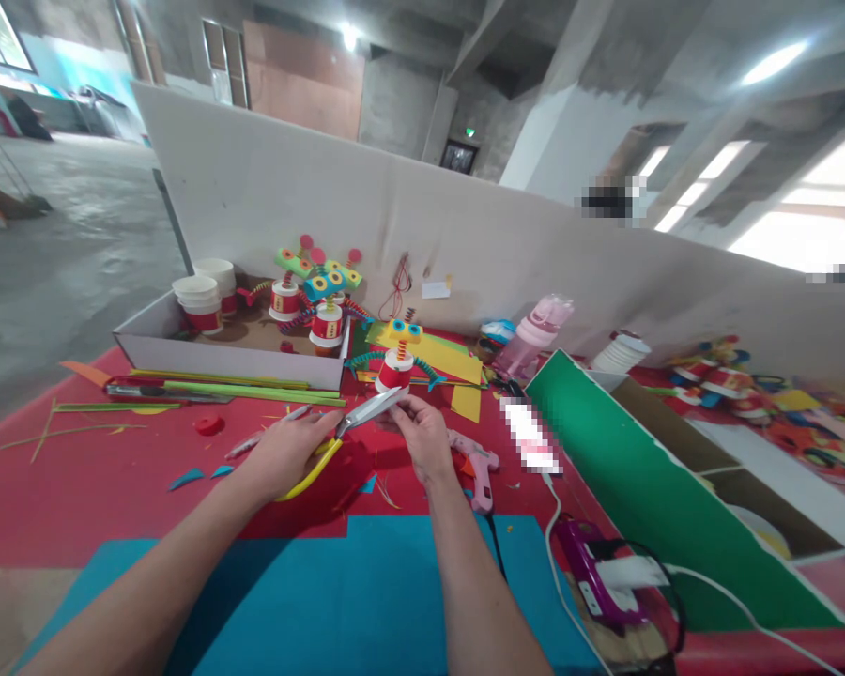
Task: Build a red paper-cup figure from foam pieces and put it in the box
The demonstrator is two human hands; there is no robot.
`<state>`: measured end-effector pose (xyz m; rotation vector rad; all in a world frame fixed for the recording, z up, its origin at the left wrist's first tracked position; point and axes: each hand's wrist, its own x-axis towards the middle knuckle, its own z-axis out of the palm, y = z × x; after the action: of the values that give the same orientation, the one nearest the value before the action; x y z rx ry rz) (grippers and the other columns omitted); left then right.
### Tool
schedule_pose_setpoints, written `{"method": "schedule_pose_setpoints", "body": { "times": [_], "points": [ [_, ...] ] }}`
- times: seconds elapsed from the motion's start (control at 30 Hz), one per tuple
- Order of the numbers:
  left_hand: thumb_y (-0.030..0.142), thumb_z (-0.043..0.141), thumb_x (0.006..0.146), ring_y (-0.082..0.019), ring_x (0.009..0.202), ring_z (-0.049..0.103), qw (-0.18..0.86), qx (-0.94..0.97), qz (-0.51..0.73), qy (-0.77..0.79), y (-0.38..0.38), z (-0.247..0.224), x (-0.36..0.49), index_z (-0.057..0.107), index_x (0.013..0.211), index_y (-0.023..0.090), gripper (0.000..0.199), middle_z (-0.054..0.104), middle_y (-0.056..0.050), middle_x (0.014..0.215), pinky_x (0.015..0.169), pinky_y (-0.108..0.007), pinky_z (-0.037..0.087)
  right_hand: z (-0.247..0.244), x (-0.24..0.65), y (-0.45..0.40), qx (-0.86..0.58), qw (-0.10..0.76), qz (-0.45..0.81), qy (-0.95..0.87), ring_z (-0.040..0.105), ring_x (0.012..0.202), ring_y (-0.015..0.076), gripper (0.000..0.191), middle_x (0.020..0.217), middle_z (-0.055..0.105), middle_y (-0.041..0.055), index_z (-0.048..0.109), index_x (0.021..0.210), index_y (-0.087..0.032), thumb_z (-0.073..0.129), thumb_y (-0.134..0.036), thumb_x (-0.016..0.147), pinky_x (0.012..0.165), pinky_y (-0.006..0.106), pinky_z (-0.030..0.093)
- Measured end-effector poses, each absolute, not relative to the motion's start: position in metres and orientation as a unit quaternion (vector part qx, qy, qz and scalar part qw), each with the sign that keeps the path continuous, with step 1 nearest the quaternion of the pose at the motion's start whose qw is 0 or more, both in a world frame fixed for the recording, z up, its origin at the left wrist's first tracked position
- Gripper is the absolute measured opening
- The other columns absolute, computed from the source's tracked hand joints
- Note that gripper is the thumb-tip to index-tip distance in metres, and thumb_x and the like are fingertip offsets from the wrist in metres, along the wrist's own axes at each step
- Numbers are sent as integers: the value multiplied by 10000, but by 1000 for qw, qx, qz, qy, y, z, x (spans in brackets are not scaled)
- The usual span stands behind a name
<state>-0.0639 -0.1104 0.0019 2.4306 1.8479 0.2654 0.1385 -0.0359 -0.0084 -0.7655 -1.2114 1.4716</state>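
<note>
My left hand [299, 453] grips a pair of scissors [372, 411] by the yellow handles, and the metal blades point up to the right. At the blade tips my right hand [421, 434] is closed in a pinch; whatever is between its fingers is hidden. Just behind the blades stands a paper-cup figure [392, 371] with a yellow head, blue ring eyes and green coiled paper arms. A pink glue gun [480, 474] lies right of my right wrist. Blue paper scraps [187, 479] and a red tape roll [209, 425] lie to the left.
A shallow white box [232, 364] at the back left holds stacked cups and more cup figures. Paper strips and a utility knife [161, 392] lie before it. On the right are a pink bottle [533, 338], a green-sided box [648, 498], a purple power strip [598, 573] and cables.
</note>
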Motion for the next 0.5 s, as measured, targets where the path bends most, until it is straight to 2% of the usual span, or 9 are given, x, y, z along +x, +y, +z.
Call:
{"method": "schedule_pose_setpoints", "body": {
  "times": [0.27, 0.5],
  "points": [
    [254, 312, 924, -291, 853, 671, 36, 792, 77, 605, -110, 3, -63, 452, 1276, 233, 380, 673, -122, 984, 641, -315, 423, -8, 139, -35, -324, 518, 604, -512, 711, 693, 198, 218, 724, 719, 4, 709, 811, -174, 749, -351, 690, 755, 378, 614],
    [224, 336, 905, -283, 894, 665, 51, 791, 80, 604, -111, 2, -65, 491, 1195, 231, 329, 670, -116, 980, 649, -296, 420, -10, 140, -35, -323, 513, 602, -519, 717, 694, 205, 212, 729, 725, 8, 707, 826, -170, 737, -338, 700, 737, 370, 617]
  ]
}}
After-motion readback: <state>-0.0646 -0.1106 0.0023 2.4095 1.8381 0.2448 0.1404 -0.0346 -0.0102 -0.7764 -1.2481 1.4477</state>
